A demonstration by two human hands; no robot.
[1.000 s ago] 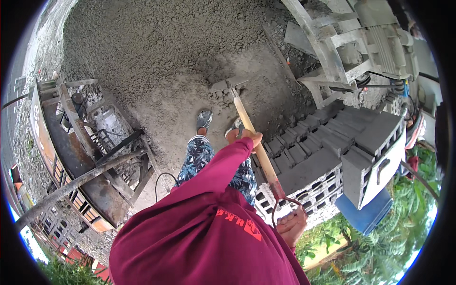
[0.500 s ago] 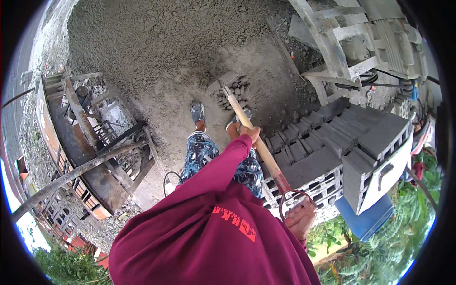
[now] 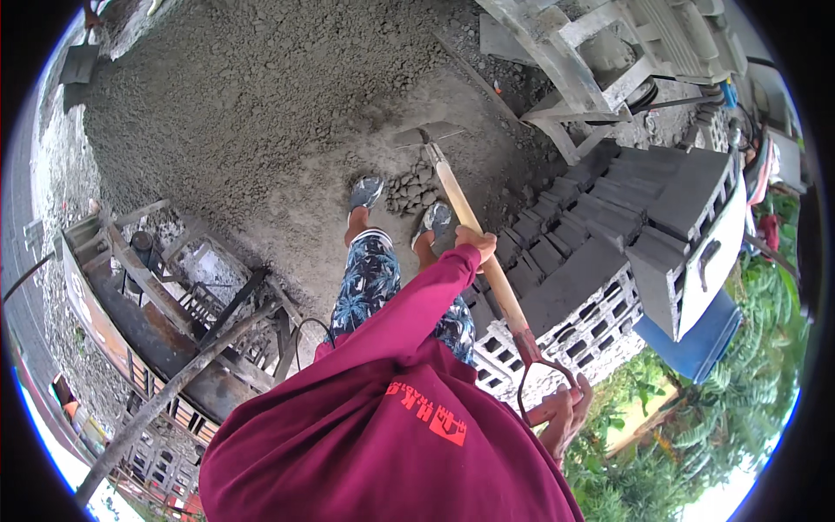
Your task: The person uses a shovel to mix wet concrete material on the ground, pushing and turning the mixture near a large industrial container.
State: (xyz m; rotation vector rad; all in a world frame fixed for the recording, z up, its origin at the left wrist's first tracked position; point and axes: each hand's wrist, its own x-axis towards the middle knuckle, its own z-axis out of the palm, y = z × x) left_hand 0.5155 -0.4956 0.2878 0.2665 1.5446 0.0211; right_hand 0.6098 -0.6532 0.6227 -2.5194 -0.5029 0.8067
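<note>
Across my front slants a shovel (image 3: 470, 213) with a wooden shaft and a metal D-handle. My left hand (image 3: 476, 244) is closed around the middle of the shaft. At the D-handle, my right hand (image 3: 559, 412) wraps loosely over the crossbar, some of its fingers partly extended. The shovel's grey blade (image 3: 445, 131) lies low over the dusty ground, just beyond a small heap of stones (image 3: 412, 189). That heap sits beside my feet. Part of the crossbar is hidden by the right hand.
Grey concrete blocks (image 3: 600, 209) are stacked at right, with a blue container (image 3: 696, 339) beyond. A rusty metal frame (image 3: 148, 322) stands left. Loose grey mix (image 3: 252, 96) covers the ground ahead. A white frame (image 3: 574, 70) rises upper right. Another shovel (image 3: 79, 64) shows far left.
The shovel blade has moved forward and right, past the stone heap. My right hand's fingers have loosened on the D-handle. The view has shifted, bringing another shovel in at the upper left.
</note>
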